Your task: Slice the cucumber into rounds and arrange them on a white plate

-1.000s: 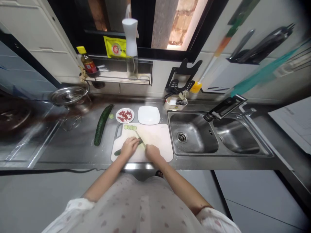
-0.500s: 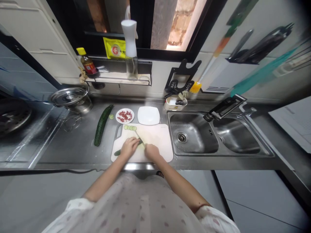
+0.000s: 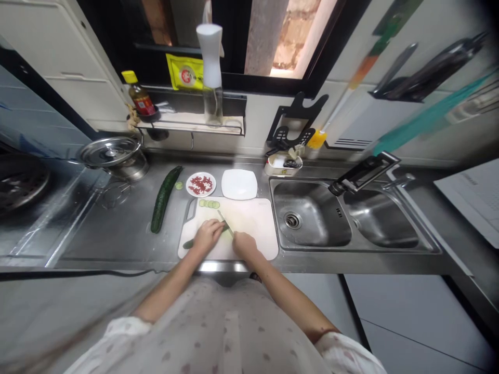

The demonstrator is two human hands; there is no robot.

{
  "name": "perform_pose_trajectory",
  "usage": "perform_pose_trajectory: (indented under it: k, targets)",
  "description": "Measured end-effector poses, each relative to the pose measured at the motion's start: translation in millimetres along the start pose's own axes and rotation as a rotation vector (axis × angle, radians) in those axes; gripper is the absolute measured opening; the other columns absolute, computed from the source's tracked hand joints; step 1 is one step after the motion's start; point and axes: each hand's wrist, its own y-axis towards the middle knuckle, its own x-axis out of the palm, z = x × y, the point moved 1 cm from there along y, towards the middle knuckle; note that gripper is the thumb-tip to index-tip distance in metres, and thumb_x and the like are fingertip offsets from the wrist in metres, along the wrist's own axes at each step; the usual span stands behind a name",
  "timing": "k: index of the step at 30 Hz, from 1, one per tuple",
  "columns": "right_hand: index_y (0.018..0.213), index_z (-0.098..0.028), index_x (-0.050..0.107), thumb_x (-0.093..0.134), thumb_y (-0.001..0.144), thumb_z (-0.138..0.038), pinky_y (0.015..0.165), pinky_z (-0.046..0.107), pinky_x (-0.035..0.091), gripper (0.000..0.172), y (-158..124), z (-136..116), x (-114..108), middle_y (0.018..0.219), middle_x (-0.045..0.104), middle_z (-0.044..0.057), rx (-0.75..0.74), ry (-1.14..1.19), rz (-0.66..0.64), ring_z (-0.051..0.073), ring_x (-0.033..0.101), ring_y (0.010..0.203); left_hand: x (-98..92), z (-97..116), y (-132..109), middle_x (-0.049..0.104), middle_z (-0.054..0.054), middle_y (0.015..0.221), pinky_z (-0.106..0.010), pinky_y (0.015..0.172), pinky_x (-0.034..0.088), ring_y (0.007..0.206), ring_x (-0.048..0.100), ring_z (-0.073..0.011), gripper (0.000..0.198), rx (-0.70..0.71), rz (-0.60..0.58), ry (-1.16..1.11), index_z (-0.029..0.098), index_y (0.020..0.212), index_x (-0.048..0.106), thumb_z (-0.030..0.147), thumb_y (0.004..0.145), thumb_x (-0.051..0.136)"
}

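On the white cutting board [image 3: 253,223], my left hand [image 3: 208,235] is closed over a dark green cucumber piece [image 3: 188,243], whose left end sticks out beneath the palm. My right hand [image 3: 244,244] grips a knife [image 3: 225,221]. Its thin blade points up and left, close beside the left fingertips, at the cucumber's right end. A short row of pale green cucumber slices [image 3: 209,204] lies along the board's top left edge. Left of the board rests a whole cucumber [image 3: 166,200], with a small cut end [image 3: 179,185] near it. The knife's handle is hidden in my fist.
Behind the board stand a plate of chopped red pieces [image 3: 201,185] and a white square dish [image 3: 239,184]. A double sink [image 3: 312,218] adjoins on the right. At the back left is a lidded steel pot [image 3: 117,158]. A shelf [image 3: 191,126] with bottles hangs above.
The knife blade has shifted slightly, its tip now a little lower and apart from the slices. Both hands stay at nearly the same place; the view has moved a little.
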Motion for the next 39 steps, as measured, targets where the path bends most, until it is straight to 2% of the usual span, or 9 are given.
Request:
perform_pose_trajectory:
  k: [12,24,34,39]
  targets:
    - [0.109,-0.013,0.062,0.036,0.089,-0.010,0.078,0.028,0.047,0.034,-2,-5,-8,0.104,0.068,0.014,0.032,0.023,-0.014,0.020,0.065,0.098,-1.9,1,0,0.065,-0.004,0.095,-0.030,0.082,0.046,0.090,0.057,-0.0170,0.024,0.006,-0.019,0.006,0.024,0.106,0.069,0.028,0.093,0.050]
    - [0.108,-0.013,0.059,0.036,0.091,-0.012,0.076,0.029,0.047,0.029,-24,5,5,0.099,0.068,0.015,0.063,-0.014,-0.049,0.022,0.066,0.096,1.2,0,0,0.066,-0.005,0.096,-0.032,0.083,0.047,0.091,0.057,-0.0176,0.023,-0.009,-0.008,-0.028,0.024,0.106,0.070,0.027,0.092,0.052]
    - [0.107,-0.013,0.061,0.036,0.090,-0.010,0.077,0.028,0.047,0.031,3,-10,-4,0.100,0.068,0.014,0.057,0.002,0.003,0.021,0.065,0.097,-1.2,3,1,0.066,-0.005,0.096,-0.031,0.083,0.047,0.091,0.058,-0.0170,0.023,-0.002,0.000,-0.025,0.024,0.104,0.071,0.027,0.093,0.051]
    - [0.109,-0.013,0.061,0.036,0.091,-0.010,0.078,0.027,0.046,0.031,6,-14,-10,0.103,0.068,0.014,0.051,0.011,0.009,0.020,0.065,0.099,-3.6,6,1,0.066,-0.005,0.097,-0.032,0.084,0.047,0.092,0.058,-0.0175,0.023,-0.001,0.007,-0.020,0.024,0.104,0.071,0.027,0.093,0.051]
